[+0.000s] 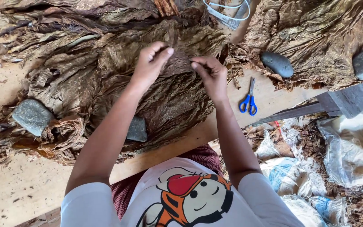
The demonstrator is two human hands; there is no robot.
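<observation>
Over the middle of the wooden table (269, 98), both arms reach forward from the white shirt at the bottom edge and meet above a heap of dried brown tobacco leaves (164, 105). Both hands pinch one dark leaf (178, 63) between them: the left hand (150, 63) has thumb and forefinger closed on its left edge with the wrist bent back, and the right hand (211, 73) nips the right edge with its fingers curled in. That leaf is stretched roughly crosswise between the two grips, its lower part blending into the heap so its full length and tip cannot be made out. A small grey stone (137, 129) lies on the heap just beside the left forearm, which partly covers it; a larger grey stone (32, 116) sits at the heap's left end. Right of the heap, blue-handled scissors (248, 101) lie on bare wood, blades pointing away from the person. Beyond them a second leaf pile (316, 29) carries two more stones (277, 64), and runs out of view at the top and right.
</observation>
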